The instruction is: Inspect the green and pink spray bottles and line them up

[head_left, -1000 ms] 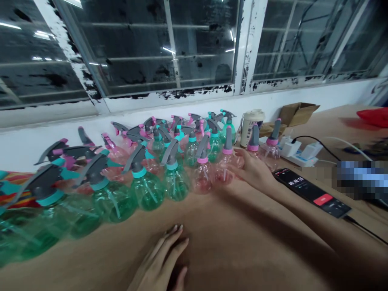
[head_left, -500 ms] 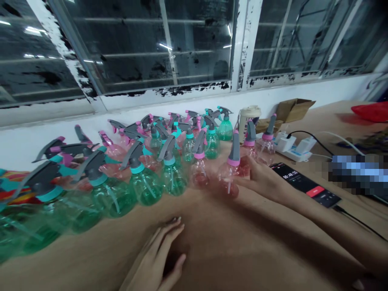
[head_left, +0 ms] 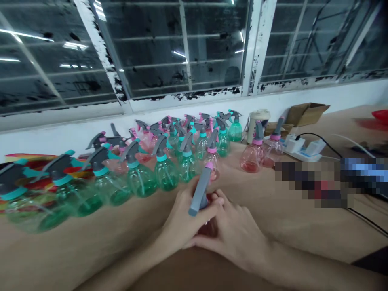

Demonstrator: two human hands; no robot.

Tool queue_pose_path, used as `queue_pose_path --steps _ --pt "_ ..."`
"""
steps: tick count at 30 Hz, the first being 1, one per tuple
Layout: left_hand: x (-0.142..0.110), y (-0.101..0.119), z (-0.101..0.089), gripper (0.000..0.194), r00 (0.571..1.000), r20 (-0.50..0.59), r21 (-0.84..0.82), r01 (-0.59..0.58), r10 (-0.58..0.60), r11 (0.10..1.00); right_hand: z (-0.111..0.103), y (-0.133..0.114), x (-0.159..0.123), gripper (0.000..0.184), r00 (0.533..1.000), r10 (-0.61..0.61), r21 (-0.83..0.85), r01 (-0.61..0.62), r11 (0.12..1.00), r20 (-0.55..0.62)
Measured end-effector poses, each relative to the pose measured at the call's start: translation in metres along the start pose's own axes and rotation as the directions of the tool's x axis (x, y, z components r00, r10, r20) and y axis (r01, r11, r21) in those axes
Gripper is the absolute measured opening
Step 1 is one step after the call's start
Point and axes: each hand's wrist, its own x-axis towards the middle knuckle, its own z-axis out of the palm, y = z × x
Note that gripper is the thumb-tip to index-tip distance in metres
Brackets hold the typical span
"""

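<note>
A pink spray bottle with a grey trigger head (head_left: 201, 190) sits between my two hands near the middle of the brown table (head_left: 273, 214). My left hand (head_left: 182, 220) wraps round its neck and body from the left. From the right, my right hand (head_left: 235, 232) closes on the bottle's body, most of which is hidden by the fingers. Behind them stand several green spray bottles (head_left: 165, 171) and pink ones in rows along the wall.
Two pink bottles (head_left: 253, 155) stand apart at the right, near a cream cup (head_left: 257, 121), a cardboard box (head_left: 306, 113) and a white power strip (head_left: 303, 147) with cables. A blurred patch covers the table's right side. Windows run along the back wall.
My right hand has drawn a pink bottle from the row toward me. My left hand has left the table top and closed on the same bottle. The camera view shifted.
</note>
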Motion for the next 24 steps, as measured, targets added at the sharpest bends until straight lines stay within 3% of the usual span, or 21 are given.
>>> queue_pose_path --steps 3,7,12,15,18,24 --pt "0.001 -0.006 -0.007 0.035 0.997 -0.078 0.007 -0.002 0.002 1.000 0.002 0.000 0.006 0.075 0.998 -0.061 0.075 0.059 0.995 0.025" --pt "0.000 -0.012 -0.018 0.034 0.980 -0.198 0.089 0.037 -0.019 0.995 -0.007 0.027 0.009 0.066 0.983 -0.107 0.163 0.082 0.983 0.149" --pt "0.007 -0.008 -0.023 0.039 0.990 -0.142 0.025 -0.008 0.011 1.000 -0.005 0.082 0.005 0.046 0.984 -0.103 0.118 0.086 0.989 0.144" --pt "0.010 -0.010 -0.022 0.034 0.993 -0.100 0.028 0.069 -0.066 0.997 0.010 0.105 0.005 0.039 0.973 -0.194 0.096 0.182 0.979 0.126" --pt "0.011 -0.013 -0.021 0.030 0.992 -0.065 0.026 0.113 -0.111 0.993 0.027 0.108 0.009 0.039 0.944 -0.297 0.098 0.285 0.954 0.148" --pt "0.016 -0.006 -0.026 0.013 0.999 -0.032 0.005 -0.034 0.034 0.999 0.041 0.092 0.029 0.031 0.892 -0.412 0.178 0.381 0.907 0.186"
